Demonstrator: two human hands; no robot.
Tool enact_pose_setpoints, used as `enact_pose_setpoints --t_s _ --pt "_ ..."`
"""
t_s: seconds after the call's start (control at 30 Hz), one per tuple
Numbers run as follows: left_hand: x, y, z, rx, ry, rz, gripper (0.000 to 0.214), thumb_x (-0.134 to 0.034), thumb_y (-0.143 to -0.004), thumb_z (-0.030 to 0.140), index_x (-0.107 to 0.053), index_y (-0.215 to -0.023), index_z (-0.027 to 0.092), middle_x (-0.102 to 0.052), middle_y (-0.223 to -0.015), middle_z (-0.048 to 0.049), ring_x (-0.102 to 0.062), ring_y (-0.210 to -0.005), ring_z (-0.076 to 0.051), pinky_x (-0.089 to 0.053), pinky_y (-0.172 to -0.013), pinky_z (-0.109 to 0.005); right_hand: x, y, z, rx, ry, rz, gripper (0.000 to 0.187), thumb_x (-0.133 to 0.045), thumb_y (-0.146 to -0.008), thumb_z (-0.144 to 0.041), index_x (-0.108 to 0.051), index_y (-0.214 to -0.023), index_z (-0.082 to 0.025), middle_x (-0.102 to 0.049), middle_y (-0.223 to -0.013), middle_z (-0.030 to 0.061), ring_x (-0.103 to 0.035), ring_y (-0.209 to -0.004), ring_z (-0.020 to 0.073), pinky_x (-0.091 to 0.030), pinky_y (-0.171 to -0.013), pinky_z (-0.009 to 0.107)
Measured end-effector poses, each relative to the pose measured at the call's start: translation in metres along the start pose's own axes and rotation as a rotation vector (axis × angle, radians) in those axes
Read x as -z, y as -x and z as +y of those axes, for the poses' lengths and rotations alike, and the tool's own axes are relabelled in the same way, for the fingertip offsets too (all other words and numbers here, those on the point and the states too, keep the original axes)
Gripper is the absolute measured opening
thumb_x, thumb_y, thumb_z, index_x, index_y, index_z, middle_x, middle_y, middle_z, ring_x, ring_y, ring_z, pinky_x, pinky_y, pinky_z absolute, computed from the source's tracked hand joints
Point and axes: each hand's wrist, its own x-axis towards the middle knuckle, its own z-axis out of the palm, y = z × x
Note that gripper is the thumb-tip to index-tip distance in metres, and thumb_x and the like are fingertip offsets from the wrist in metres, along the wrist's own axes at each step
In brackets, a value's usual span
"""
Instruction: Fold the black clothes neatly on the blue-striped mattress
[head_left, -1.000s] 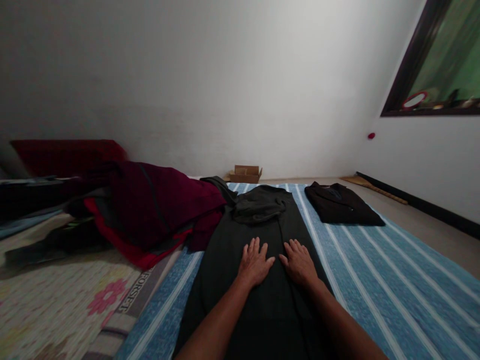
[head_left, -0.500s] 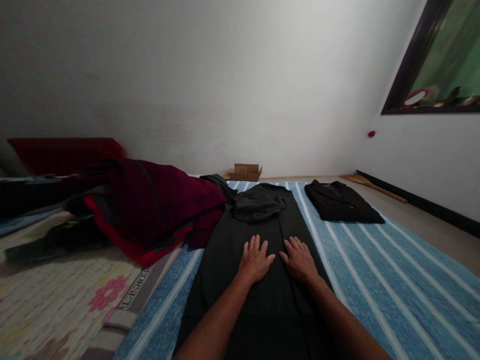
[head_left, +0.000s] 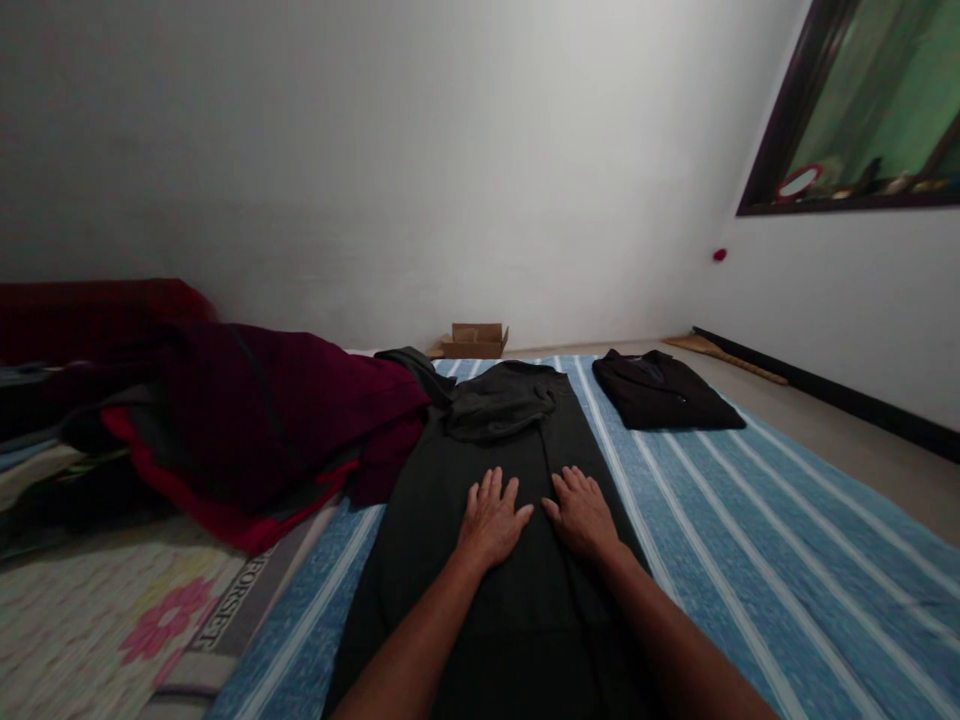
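A dark grey-green jacket [head_left: 450,520] with a front seam lies spread lengthwise in front of me, its hood-like part [head_left: 499,400] bunched at the far end. My left hand [head_left: 491,520] rests flat on the left side of the cloth, fingers spread. Just right of the seam, my right hand [head_left: 581,510] lies palm down, with its fingers stretched out. Neither hand grips the fabric. The near end of the garment runs under my forearms and out of view.
A blue-and-white striped sheet [head_left: 750,520] lies beneath. On the left is a heap with a maroon garment [head_left: 300,410] touching the jacket. To the far right sits a folded dark garment [head_left: 664,392]. A cardboard box [head_left: 474,343] stands by the wall. A flowered mat [head_left: 90,600] lies front left.
The view has turned a little to the right, so everything shifts left in the picture. Both hands stay flat on the cloth in nearly the same place.
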Motion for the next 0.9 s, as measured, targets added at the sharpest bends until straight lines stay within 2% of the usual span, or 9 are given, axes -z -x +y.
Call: enact_pose_setpoints --t_s 0.57,0.67,0.8,0.9 --pt "0.0 0.0 0.0 -0.018 -0.003 0.024 0.057 -0.035 -0.089 0.047 -0.039 -0.136 0.014 -0.027 -0.147 -0.0172 -0.018 -0.136 -0.03 -0.017 -0.108 -0.047 -0.003 0.005 0.012 0.006 -0.16 0.022 0.05 -0.036 -0.091 -0.044 -0.05 -0.128 -0.014 -0.04 -0.14 0.0115 -0.028 -0.132 0.025 -0.019 -0.108 0.04" --pt "-0.003 0.001 -0.001 -0.022 -0.014 0.046 0.056 -0.034 -0.09 0.047 -0.039 -0.136 0.015 -0.027 -0.147 -0.0165 -0.018 -0.136 -0.029 -0.017 -0.108 -0.047 -0.005 0.006 0.02 0.03 -0.313 0.09 0.044 -0.038 -0.09 -0.041 -0.057 -0.121 -0.015 -0.048 -0.134 0.0111 -0.035 -0.129 0.0242 -0.022 -0.107 0.042" --pt "-0.004 0.001 0.0 -0.016 -0.039 0.06 0.055 -0.033 -0.09 0.048 -0.039 -0.136 0.017 -0.028 -0.147 -0.0152 -0.019 -0.136 -0.027 -0.018 -0.108 -0.046 -0.004 0.007 0.029 0.012 -0.632 0.181 0.044 -0.037 -0.089 -0.043 -0.064 -0.11 -0.016 -0.056 -0.125 0.011 -0.045 -0.121 0.0224 -0.029 -0.105 0.041" --pt "-0.001 0.001 0.001 -0.012 -0.063 0.044 0.055 -0.034 -0.09 0.048 -0.039 -0.136 0.017 -0.029 -0.146 -0.0157 -0.021 -0.136 -0.028 -0.02 -0.108 -0.046 -0.002 0.008 0.03 -0.006 -0.745 0.202 0.044 -0.039 -0.087 -0.044 -0.066 -0.106 -0.015 -0.059 -0.121 0.0116 -0.048 -0.118 0.0221 -0.032 -0.103 0.04"
